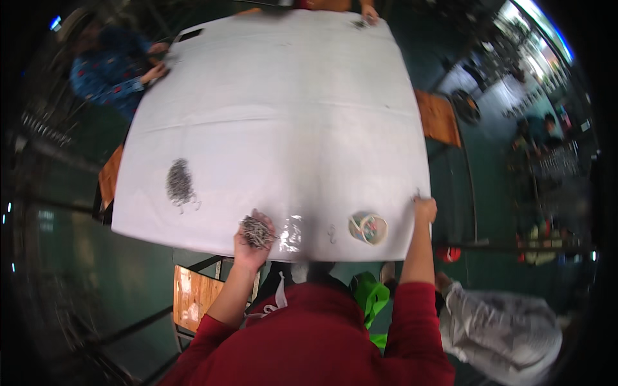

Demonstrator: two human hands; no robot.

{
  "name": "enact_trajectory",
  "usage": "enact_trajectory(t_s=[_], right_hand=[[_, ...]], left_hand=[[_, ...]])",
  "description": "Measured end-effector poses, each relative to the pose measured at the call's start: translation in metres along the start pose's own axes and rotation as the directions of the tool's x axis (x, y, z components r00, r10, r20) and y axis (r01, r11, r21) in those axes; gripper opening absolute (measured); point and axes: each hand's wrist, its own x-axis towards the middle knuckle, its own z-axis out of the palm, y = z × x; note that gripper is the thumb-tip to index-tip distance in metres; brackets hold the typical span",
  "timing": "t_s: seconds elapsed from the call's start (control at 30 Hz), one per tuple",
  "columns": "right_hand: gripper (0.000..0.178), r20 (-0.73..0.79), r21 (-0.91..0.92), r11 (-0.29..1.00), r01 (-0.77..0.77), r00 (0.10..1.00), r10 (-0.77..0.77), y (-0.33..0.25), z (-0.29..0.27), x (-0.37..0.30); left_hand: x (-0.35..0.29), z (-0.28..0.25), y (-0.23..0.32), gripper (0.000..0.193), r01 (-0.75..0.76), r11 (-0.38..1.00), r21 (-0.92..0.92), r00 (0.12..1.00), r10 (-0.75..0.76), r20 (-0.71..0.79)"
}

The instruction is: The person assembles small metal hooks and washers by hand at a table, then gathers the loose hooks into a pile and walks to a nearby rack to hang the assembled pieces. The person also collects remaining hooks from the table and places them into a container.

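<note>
My left hand (254, 248), palm up near the table's front edge, cups a heap of small grey metal pieces (257, 233). They look like thin bent wire hooks. My right hand (425, 210) is closed at the table's right edge, and a tiny dark bit shows at its fingertips, too small to name. Left of my left hand lies a pile of similar metal pieces (179, 181), with a few curved ones loose beside it. Between my hands stand a small whitish tub (380, 230) with something greenish and reddish inside and a shiny clear plastic packet (291, 233).
A white cloth (257, 148) covers the table. One person (106, 74) works at the far left corner; another person's hand (369, 14) is at the far edge. Wooden stools (193, 297) stand around. A green bag (370, 297) and a grey covered bundle (505, 328) are below.
</note>
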Motion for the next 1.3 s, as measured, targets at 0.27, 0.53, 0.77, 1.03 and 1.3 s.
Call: enact_trajectory(t_s=[0.27, 0.53, 0.77, 1.03, 1.3], right_hand=[[0.029, 0.181, -0.334, 0.842, 0.423, 0.906, -0.383, 0.0, -0.001, 0.008], [0.028, 0.409, -0.042, 0.704, 0.709, 0.655, -0.635, 0.027, 0.003, 0.06], [0.029, 0.385, 0.899, 0.173, -0.403, 0.537, -0.75, 0.058, 0.001, 0.029], [0.016, 0.475, 0.835, 0.288, -0.469, 0.351, -0.807, -0.042, -0.025, -0.056], [0.023, 0.588, 0.703, 0.608, 0.369, 0.18, -0.789, -0.094, 0.004, -0.227]], left_hand=[[-0.014, -0.019, -0.003, 0.034, -0.034, 0.994, -0.101, 0.996, 0.042, 0.073], [-0.011, -0.025, 0.026, 0.039, -0.259, 0.947, -0.19, 0.951, 0.284, 0.119], [-0.021, -0.025, 0.053, 0.039, -0.412, 0.878, -0.244, 0.901, 0.432, 0.035], [-0.042, -0.047, 0.043, 0.045, -0.435, 0.866, -0.249, 0.888, 0.458, 0.045], [-0.062, -0.042, 0.04, 0.035, -0.32, 0.926, -0.201, 0.935, 0.343, 0.091]])
